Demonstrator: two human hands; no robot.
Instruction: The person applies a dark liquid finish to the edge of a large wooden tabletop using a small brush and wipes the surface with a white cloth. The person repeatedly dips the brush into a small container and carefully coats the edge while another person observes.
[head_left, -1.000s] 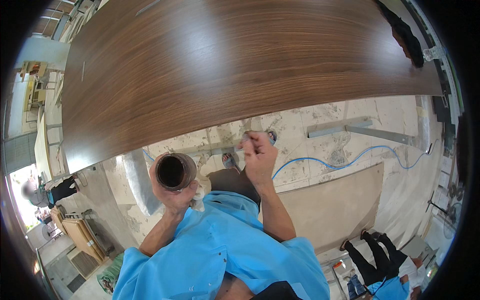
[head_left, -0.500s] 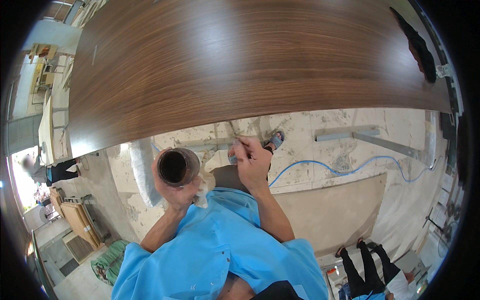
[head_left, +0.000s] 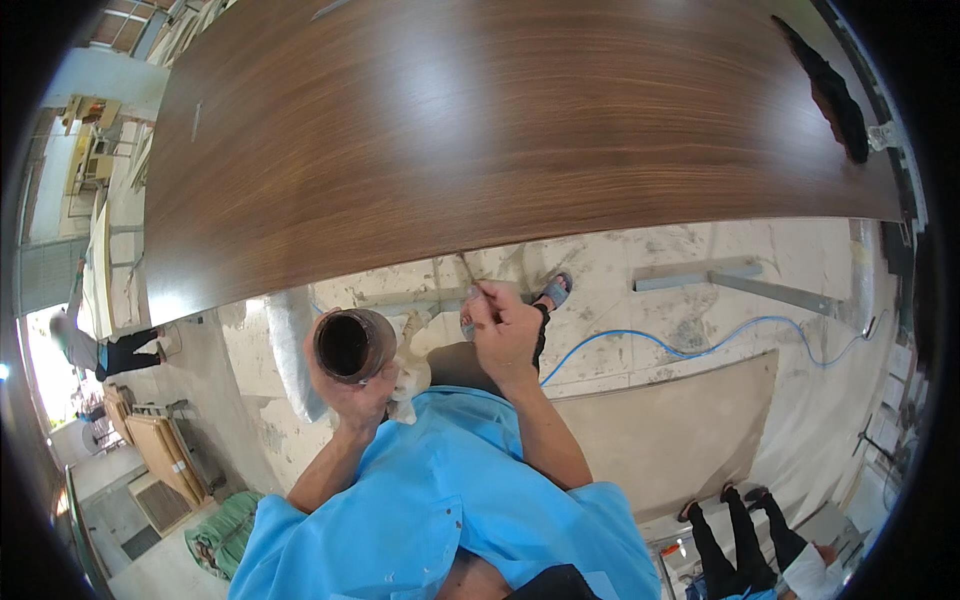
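Note:
My left hand (head_left: 352,395) is wrapped around a jar (head_left: 378,345) with dark brown contents, its open mouth facing up. A crumpled cream rag (head_left: 410,375) hangs beside the jar, against the same hand. In a pinch, my right hand (head_left: 507,335) grips a thin, slender brush (head_left: 469,268). The brush points away from me, its tip at the near edge of a large wood-grain panel (head_left: 480,130). Whether the tip touches that edge I cannot tell.
A dark, ragged-edged piece (head_left: 835,100) lies on the panel's right end. Below are a grey metal frame leg (head_left: 770,288), a blue hose (head_left: 650,342) and a flat brown board (head_left: 670,430). People stand at lower right (head_left: 735,540) and far left (head_left: 125,352).
The view has shifted slightly, and the jar sits a little lower in it. My right hand keeps nearly the same place with the brush at the panel edge.

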